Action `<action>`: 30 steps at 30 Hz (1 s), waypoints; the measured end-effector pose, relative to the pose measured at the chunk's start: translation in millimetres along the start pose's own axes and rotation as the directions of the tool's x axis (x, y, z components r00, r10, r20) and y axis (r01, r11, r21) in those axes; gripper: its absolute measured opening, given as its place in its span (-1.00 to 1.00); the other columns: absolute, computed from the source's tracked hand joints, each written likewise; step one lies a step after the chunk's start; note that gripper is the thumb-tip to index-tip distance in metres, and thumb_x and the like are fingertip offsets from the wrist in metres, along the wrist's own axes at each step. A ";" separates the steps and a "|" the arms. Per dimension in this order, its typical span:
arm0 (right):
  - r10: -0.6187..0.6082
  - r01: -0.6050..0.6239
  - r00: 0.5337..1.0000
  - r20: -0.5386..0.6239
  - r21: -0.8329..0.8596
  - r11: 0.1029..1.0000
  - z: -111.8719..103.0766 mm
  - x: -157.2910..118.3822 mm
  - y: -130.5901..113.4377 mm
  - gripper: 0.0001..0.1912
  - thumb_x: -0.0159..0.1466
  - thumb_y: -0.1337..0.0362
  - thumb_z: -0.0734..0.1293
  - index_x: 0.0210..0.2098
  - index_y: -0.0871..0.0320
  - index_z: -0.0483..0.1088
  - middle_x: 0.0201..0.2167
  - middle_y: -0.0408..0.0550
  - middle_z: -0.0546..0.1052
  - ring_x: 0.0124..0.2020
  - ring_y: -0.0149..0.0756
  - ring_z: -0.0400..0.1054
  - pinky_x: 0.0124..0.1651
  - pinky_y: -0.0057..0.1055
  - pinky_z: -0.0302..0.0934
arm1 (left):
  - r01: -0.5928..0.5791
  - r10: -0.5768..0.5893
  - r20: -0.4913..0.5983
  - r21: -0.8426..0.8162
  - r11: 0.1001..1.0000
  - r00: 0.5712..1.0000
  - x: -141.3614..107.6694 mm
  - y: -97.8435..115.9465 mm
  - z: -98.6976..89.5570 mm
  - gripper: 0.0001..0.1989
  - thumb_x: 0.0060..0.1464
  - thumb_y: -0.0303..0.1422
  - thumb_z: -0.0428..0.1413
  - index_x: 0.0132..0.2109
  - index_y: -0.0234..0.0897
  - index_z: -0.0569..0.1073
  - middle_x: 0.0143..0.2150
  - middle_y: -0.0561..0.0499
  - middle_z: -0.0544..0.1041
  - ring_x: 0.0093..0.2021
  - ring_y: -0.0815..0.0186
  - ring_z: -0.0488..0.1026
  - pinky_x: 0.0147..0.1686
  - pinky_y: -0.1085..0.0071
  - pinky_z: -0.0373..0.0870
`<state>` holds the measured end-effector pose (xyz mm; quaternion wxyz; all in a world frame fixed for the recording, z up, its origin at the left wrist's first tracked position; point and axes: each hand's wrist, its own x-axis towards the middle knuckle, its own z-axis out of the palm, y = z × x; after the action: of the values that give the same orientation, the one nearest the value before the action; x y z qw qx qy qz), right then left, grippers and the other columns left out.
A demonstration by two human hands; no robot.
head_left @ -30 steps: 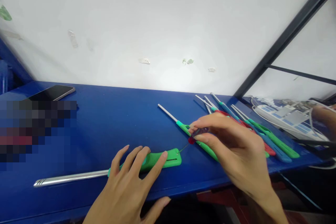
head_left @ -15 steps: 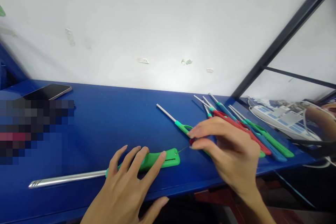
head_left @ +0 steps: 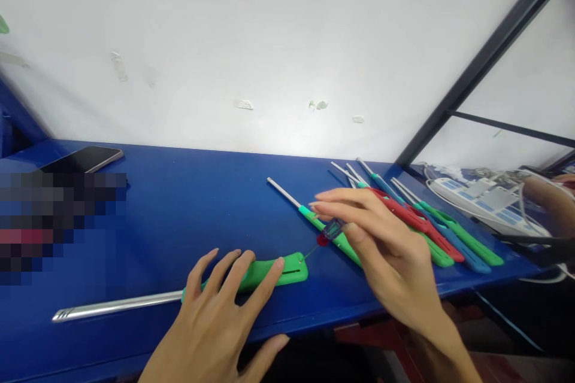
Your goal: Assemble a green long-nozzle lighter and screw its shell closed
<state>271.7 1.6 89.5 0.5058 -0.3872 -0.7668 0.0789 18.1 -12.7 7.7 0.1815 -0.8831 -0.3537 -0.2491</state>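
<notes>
A green gas lighter (head_left: 291, 268) with a long metal tube lies flat along the front of the blue table. My left hand (head_left: 220, 305) presses over its handle, fingers spread, holding it down. From the right, my right hand (head_left: 386, 251) has a small screwdriver (head_left: 332, 228) between the thumb and fingers, with its clear handle and red collar showing. The thin shaft meets the right end of the lighter's handle, near a small hole. Behind the screwdriver lies a second green lighter (head_left: 309, 215), partly covered by my right hand.
To the right lie several more lighters, among them a red lighter (head_left: 404, 215), a blue lighter (head_left: 467, 254) and a green lighter (head_left: 476, 243). A phone (head_left: 85, 160) is at the back left. Beyond a black frame (head_left: 476, 66) are a white device (head_left: 489, 206) and a blurred person's hand (head_left: 545, 200).
My right hand's fingers have straightened and shifted on the screwdriver, so its clear handle and red collar now show. My left hand and the lighter under it have stayed put.
</notes>
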 end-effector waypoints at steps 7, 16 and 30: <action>-0.046 0.049 0.979 -0.197 0.007 0.999 9.4 -2.7 5.3 -0.75 0.39 0.43 0.52 -0.06 -0.07 0.71 -0.29 -0.13 0.62 -0.27 -0.25 0.48 -0.23 -0.31 0.43 | 0.012 -0.012 0.002 -0.004 1.000 1.000 0.1 3.1 -1.9 -0.29 0.31 -0.11 0.21 0.51 -0.14 0.32 0.21 -0.19 0.59 0.18 -0.05 0.51 0.18 -0.07 0.40; 0.014 -0.015 0.997 -0.079 -0.012 1.000 -2.3 -1.4 0.1 -0.72 0.46 0.44 0.43 -0.02 -0.07 0.69 -0.22 -0.13 0.70 -0.22 -0.24 0.57 -0.18 -0.31 0.51 | -0.010 0.010 -0.007 0.018 1.000 1.000 -0.7 2.3 1.3 -0.29 0.34 -0.10 0.18 0.52 -0.18 0.31 0.23 -0.23 0.59 0.19 -0.08 0.49 0.18 -0.10 0.37; -0.130 0.113 0.967 -0.219 -0.089 0.990 12.6 -8.6 0.4 -0.75 0.38 0.43 0.53 -0.02 -0.03 0.67 -0.29 -0.11 0.67 -0.28 -0.24 0.54 -0.25 -0.33 0.50 | -0.021 0.021 -0.034 0.027 0.999 0.999 -3.6 -1.1 4.2 -0.31 0.38 -0.07 0.13 0.53 -0.18 0.30 0.23 -0.22 0.57 0.20 -0.07 0.48 0.21 -0.09 0.32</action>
<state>263.0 -0.4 77.2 0.5779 -0.3650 -0.7295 -0.0254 16.3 -11.9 2.4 0.2020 -0.8798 -0.3446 -0.2577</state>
